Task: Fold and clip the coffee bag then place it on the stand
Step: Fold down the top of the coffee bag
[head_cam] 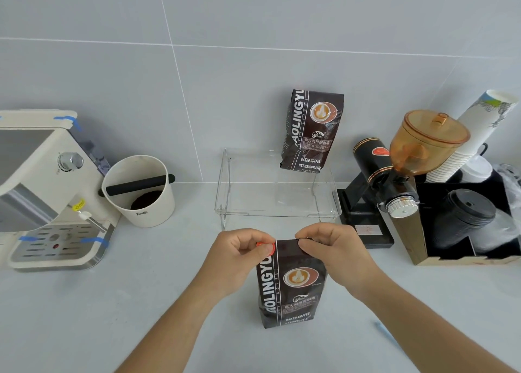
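A dark brown coffee bag [291,288] stands upright on the counter in front of me, its top folded over. My left hand [239,255] pinches an orange clip [266,247] at the bag's top left corner. My right hand [329,248] pinches the folded top at its right side. Behind the bag stands a clear acrylic stand [253,200]. A second coffee bag [311,131] stands on the stand's right rear part and leans against the wall.
A cream espresso machine [48,192] sits at the left, with a white knock box [139,192] beside it. At the right are a black grinder with an amber hopper [400,169], a stack of paper cups [473,138] and a box holding black lids [462,217].
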The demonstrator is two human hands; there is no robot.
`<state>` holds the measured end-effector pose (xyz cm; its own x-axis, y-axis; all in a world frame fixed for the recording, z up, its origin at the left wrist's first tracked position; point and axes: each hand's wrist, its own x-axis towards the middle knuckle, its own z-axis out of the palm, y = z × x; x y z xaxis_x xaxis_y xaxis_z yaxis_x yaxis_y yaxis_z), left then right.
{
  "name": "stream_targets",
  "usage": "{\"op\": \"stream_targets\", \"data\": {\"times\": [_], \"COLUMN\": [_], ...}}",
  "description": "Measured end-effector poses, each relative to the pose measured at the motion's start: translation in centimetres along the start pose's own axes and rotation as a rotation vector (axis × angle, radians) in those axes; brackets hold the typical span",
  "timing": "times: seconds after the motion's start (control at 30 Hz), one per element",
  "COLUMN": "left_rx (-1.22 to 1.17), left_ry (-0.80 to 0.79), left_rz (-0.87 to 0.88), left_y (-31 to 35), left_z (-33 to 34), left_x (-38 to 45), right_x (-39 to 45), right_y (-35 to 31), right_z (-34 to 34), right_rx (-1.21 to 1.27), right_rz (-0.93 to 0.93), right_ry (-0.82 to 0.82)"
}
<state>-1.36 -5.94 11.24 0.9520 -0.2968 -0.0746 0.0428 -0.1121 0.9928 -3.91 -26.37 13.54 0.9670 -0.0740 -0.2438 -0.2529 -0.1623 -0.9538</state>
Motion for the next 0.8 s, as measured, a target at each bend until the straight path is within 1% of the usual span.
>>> {"op": "stream_targets", "data": {"times": [0.07, 0.13, 0.2, 0.3, 0.53, 0.67, 0.8], "left_rx": [0.005, 0.016, 0.085, 0.161, 0.179, 0.146, 0.195], "left_ry": [-0.017, -0.084, -0.130, -0.111, -0.069, -0.051, -0.036], "left_rz": [-0.040, -0.082, -0.089, -0.074, -0.101, -0.092, -0.071], "left_y": [0.0, 0.0, -0.1, -0.2, -1.0, -1.3, -1.9], "left_z": [-0.1, -0.3, -0.4, -0.2, 0.1, 0.4, 0.3], "left_x": [-0.1, -0.2, -0.2, -0.1, -0.3, -0.5, -0.7], "right_x": [0.2, 0.4, 0.6, 1.0, 1.1, 0.9, 0.3], "right_y": [-0.1, -0.1, -0.2, -0.3, -0.1, 0.1, 0.4], "right_z": [0.0, -0.1, -0.2, -0.3, -0.9, -1.4, -1.9], "right_rx": [0.006, 0.005, -0.014, -0.055, -0.181, -0.251, -0.427], "right_rz": [0.055, 0.095, 0.121, 0.160, 0.187, 0.146, 0.008], "right_ry": [-0.013, -0.022, -0.033, -0.060, -0.171, -0.235, -0.336]}}
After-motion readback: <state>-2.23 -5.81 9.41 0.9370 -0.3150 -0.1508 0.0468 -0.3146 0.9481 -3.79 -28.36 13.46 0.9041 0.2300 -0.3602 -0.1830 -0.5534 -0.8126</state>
